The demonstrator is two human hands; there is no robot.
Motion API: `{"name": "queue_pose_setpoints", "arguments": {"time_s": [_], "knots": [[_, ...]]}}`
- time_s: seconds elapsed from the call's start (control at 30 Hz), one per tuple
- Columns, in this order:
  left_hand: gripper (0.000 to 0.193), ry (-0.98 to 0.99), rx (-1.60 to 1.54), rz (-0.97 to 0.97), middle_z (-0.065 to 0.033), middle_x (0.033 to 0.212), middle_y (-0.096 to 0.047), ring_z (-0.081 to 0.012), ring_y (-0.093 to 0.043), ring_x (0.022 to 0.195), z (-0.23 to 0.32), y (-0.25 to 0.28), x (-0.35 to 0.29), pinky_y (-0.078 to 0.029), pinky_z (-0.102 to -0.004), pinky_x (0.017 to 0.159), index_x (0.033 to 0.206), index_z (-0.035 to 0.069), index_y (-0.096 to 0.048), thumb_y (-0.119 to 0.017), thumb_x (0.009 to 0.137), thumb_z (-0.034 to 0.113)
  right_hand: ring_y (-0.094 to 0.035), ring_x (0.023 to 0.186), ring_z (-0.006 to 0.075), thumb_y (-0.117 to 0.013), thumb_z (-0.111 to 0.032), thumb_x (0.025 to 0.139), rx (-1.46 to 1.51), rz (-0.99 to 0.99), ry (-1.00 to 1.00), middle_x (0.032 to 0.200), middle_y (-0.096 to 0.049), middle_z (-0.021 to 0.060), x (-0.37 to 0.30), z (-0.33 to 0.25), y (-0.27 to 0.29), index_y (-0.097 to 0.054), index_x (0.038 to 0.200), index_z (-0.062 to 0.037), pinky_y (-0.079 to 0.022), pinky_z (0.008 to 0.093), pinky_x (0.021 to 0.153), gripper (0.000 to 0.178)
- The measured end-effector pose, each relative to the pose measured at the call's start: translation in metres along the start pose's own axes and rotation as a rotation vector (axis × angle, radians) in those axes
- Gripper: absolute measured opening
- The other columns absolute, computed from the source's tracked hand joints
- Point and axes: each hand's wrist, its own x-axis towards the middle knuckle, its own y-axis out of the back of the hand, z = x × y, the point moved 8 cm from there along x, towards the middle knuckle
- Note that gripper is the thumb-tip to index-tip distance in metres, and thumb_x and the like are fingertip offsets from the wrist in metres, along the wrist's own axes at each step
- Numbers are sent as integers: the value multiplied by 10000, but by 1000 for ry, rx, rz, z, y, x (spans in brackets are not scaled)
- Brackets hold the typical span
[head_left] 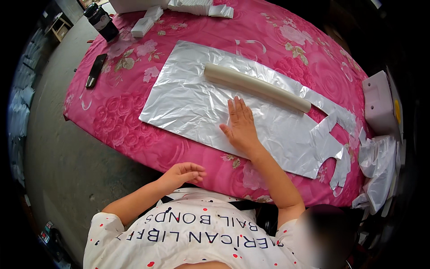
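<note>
Your right hand (240,123) lies flat on the stack of silvery plastic bags (201,98), fingers straight and close together, palm down near the stack's near edge. Your left hand (181,174) hangs free over the edge of the counter (116,121), fingers loosely curled and holding nothing. The bags are spread across the pink flowered cloth in the middle of the counter, with a long pale tube (256,86) lying slantwise on them just beyond your fingertips.

The film looks slick and thin, so if you push sideways with only one palm, the upper sheets could slide and the stack may go out of line. The tube rests loose on top; a tug on the bags might set it rolling toward the cut handle ends at the right. A pile of loose white bags (378,172) sits at the right rim and could slip to the floor if the cloth is dragged.

The dark jar (102,20) at the far left corner is closed, so you cannot tell its contents.
</note>
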Motion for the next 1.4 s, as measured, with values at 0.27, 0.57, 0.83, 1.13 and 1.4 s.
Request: {"name": "queue_pose_setpoints", "arguments": {"time_s": [0.27, 0.57, 0.83, 1.13, 1.4], "knots": [[252, 70, -407, 268, -102, 1010, -628, -149, -604, 909, -80, 44, -45, -496, -269, 779, 1031, -5, -561, -477, 944, 216, -13, 1377, 365, -409, -568, 868, 482, -279, 97, 1479, -62, 210, -57, -143, -62, -86, 1434, -50, -37, 492, 1088, 833], [59, -94, 860, 419, -50, 611, -625, -95, -545, 552, 16, 32, -70, -409, -228, 538, 793, -13, -657, -630, 754, 22, -285, 1301, 349, -640, -154, 747, 431, -353, 575, 1261, -464, 184, -52, -183, -22, -590, 945, -26, -214, 476, 1071, 242], [426, -520, 921, 412, -144, 1054, -619, -229, -608, 947, 112, 32, -31, -477, -306, 826, 1119, 12, -576, -707, 716, 60, -544, 777, 119, -653, -133, 811, 905, -229, -93, 833, -609, 41, 33, -25, 30, -602, 871, -18, -438, 269, 703, 140], [390, -869, 1172, 574, -152, 1188, -550, -310, -519, 1096, 181, 39, 55, -430, -371, 910, 1123, 10, -560, -665, 755, 83, -539, 725, 87, -626, -243, 848, 1046, 224, -688, 788, -601, 24, 159, 174, 45, -607, 931, 0, -435, 242, 660, 258], [711, -635, 1637, 663, -182, 1441, -239, -306, -190, 1353, 160, 48, 85, -164, -418, 1096, 1354, -25, -286, -556, 835, 378, -533, 974, 329, -613, -277, 836, 326, 336, -378, 1023, -564, 195, 153, 182, 73, -507, 1145, 21, -419, 397, 870, 442]]}}
